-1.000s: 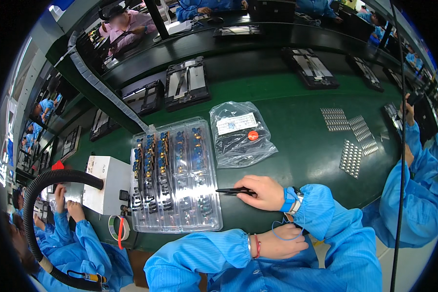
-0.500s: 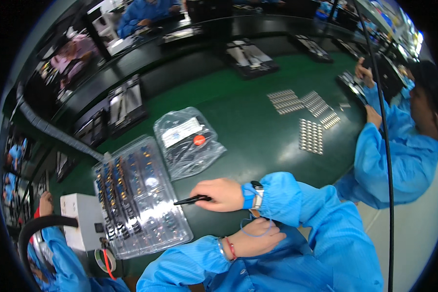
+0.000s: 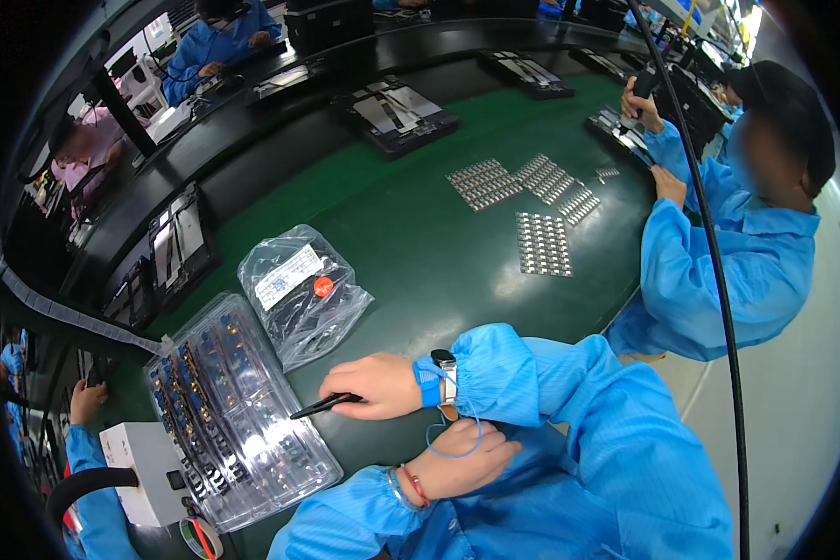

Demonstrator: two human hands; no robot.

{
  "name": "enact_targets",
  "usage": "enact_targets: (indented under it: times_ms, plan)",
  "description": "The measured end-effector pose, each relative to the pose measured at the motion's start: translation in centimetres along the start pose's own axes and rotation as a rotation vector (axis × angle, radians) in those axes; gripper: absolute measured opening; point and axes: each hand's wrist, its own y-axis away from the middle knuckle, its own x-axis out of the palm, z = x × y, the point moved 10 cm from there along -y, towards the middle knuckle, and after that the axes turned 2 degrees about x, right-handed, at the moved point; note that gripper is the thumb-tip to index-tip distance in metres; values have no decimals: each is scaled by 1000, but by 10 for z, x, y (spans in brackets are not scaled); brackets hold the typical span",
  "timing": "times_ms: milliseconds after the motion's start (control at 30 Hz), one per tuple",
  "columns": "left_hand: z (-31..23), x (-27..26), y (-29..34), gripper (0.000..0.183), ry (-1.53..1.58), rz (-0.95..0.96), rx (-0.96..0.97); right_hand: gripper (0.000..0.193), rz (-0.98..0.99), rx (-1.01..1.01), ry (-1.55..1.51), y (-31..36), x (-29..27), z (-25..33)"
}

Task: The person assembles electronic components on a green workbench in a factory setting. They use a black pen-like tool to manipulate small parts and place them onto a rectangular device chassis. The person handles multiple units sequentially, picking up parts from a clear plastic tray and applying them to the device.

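Beside the tray (image 3: pixel 310 459), the right hand (image 3: pixel 375 385) grips tweezers (image 3: pixel 325 405), the left hand's (image 3: pixel 461 460) hold unclear.

On the green tabletop (image 3: pixel 420 280), a clear rectangular plastic tray (image 3: pixel 301 459) lies left of slim black tweezers (image 3: pixel 323 405) and before a clear plastic bag (image 3: pixel 301 303).

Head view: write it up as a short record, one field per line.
Right hand: holds black tweezers, tips by the right edge of the clear tray; contact unclear
Left hand: below the right in view; nothing seen held
Tray contents: rows of blue, gold and dark parts
Beside tray: clear bag with white label, orange sticker
Right of bag: sheets of small silvery parts on the green table
Neighbour: person in blue at right
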Motion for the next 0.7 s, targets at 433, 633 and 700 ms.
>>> enact_targets:
  times_ms: [433, 633, 700]
  plan:
    - [1, -1, 0, 23, -8, -5, 2, 17, -2, -16, -2, -1, 1, 0]
    - [2, 0, 2, 24, -12, -2, -3, 17, 0, -22, 2, -1, 1, 0]
    - [2, 0, 1, 24, -8, -3, -3, 17, 2, -18, 0, -1, 1, 1]
